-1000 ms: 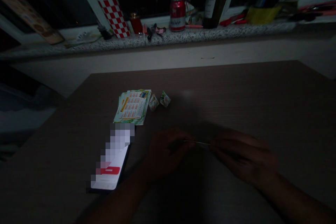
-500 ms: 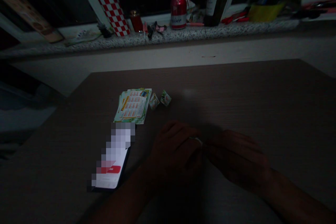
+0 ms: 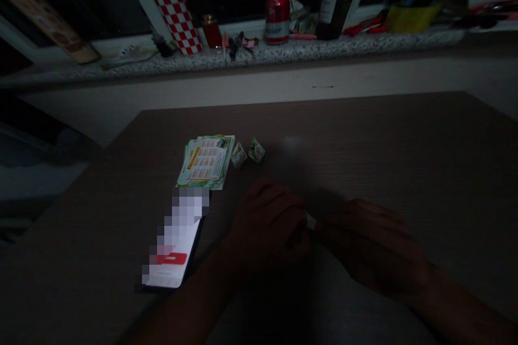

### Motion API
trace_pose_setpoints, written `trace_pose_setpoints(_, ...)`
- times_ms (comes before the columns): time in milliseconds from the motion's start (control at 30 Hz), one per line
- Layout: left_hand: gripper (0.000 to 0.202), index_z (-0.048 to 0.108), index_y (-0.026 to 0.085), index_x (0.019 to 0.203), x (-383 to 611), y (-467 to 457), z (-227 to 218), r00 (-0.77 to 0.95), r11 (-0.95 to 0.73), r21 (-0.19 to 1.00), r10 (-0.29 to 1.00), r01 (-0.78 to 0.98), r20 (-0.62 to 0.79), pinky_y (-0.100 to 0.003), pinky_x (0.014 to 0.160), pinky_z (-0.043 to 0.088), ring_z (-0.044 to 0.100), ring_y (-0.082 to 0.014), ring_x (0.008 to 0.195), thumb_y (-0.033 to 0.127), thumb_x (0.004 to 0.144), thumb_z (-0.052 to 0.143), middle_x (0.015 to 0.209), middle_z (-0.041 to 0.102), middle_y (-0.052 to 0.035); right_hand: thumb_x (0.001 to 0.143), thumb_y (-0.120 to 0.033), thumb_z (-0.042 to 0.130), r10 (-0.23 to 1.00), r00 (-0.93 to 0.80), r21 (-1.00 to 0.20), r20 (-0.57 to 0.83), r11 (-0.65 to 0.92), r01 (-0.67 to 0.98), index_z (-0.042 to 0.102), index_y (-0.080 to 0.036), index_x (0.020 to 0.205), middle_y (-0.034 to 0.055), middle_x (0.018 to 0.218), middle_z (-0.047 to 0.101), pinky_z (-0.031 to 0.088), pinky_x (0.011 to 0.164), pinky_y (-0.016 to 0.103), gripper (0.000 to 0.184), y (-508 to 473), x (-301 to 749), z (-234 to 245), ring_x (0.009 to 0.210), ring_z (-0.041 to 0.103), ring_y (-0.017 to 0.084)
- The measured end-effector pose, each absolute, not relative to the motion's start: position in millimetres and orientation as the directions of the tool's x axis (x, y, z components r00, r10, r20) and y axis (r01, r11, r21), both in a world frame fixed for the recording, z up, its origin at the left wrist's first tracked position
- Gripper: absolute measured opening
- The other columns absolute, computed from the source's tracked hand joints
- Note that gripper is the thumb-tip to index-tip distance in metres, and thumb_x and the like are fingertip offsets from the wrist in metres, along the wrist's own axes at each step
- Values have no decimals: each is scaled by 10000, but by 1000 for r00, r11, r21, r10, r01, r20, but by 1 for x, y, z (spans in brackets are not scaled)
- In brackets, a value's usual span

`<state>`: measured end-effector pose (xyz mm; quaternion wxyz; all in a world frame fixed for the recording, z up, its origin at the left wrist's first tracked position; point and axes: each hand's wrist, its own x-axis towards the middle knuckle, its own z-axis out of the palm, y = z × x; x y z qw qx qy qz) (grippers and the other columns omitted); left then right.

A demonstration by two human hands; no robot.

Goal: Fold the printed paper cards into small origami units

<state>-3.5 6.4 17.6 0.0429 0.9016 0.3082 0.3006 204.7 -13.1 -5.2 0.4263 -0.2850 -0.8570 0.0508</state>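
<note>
The scene is very dark. My left hand [image 3: 269,226] and my right hand [image 3: 370,245] meet over the near middle of a brown table [image 3: 384,140]. Both have their fingers curled and pinched on a small pale piece of paper [image 3: 311,221] between them, of which only an edge shows. A stack of printed green cards [image 3: 206,160] lies a little beyond my left hand. Two small folded paper pieces [image 3: 247,153] sit just right of that stack. A lit phone [image 3: 176,245] lies flat to the left of my left forearm.
A speckled stone ledge [image 3: 291,53] runs along the back. It carries a red can [image 3: 277,11], a dark bottle [image 3: 329,2], a red-and-white checked tube [image 3: 178,21], a small red jar [image 3: 211,31] and other clutter.
One second ago my hands held the thin paper stretched out between them. They have since come together, and my left hand has closed over the paper.
</note>
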Motion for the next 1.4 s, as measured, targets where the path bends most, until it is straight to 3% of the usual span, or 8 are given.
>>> trace_pose_setpoints(167,80,604,196,820,-10,10,22,600,-802,273,584,531,547,-360,856,431,639,-173,871,130,784,574,875,721,-19,791,-65,652,471,-491,-249,732,857,451,667,-194,915,26,783,724,544,596,298,179,-11,205,5,665,670,150)
trace_pose_setpoints(700,94,596,194,759,-23,16,23,529,-739,296,651,606,544,-361,834,449,636,-182,846,109,723,613,851,710,-20,755,-55,682,505,-436,-300,745,837,458,688,-227,932,31,750,731,570,554,318,247,-7,208,13,626,693,185)
trace_pose_setpoints(933,79,585,192,771,-34,19,21,446,-692,332,687,641,573,-357,801,466,634,-192,862,137,738,630,906,700,-38,771,-58,671,661,-282,-471,695,716,516,685,-224,940,48,797,727,579,615,305,237,-11,213,7,708,697,188)
trace_pose_setpoints(1067,211,588,181,972,-25,10,18,458,-685,428,720,589,522,-379,845,471,619,-209,933,167,765,628,990,683,-63,786,-168,690,844,-96,-727,527,507,464,698,-227,783,28,740,731,564,546,274,60,-10,207,1,644,693,177)
trace_pose_setpoints(1133,363,554,173,1102,-19,4,14,373,-596,582,802,553,467,-399,883,473,604,-230,1008,205,757,661,1087,654,-94,772,-238,716,927,51,-856,373,322,404,704,-223,748,17,684,729,560,514,266,30,-9,203,-2,577,680,167)
trace_pose_setpoints(1200,416,530,182,1136,-12,2,8,240,-366,817,928,445,285,-385,893,489,613,-220,1015,195,750,686,1108,642,-92,758,-288,732,972,127,-955,198,163,248,702,-208,751,16,649,728,551,476,250,86,-7,198,-5,540,675,161)
trace_pose_setpoints(1300,458,507,192,1162,-3,2,-1,232,-46,994,972,101,21,-348,860,524,638,-215,1014,209,754,715,1121,658,-85,731,-312,756,993,103,-998,59,60,-9,675,-198,842,16,682,738,558,487,242,179,-5,192,-10,564,691,162)
trace_pose_setpoints(1400,320,569,157,1087,2,7,-8,245,89,994,967,-68,-70,-315,797,537,666,-206,936,237,797,679,1055,693,-87,760,-287,734,990,74,-993,116,114,37,646,-197,915,11,696,732,574,548,256,200,-4,187,-16,595,692,156)
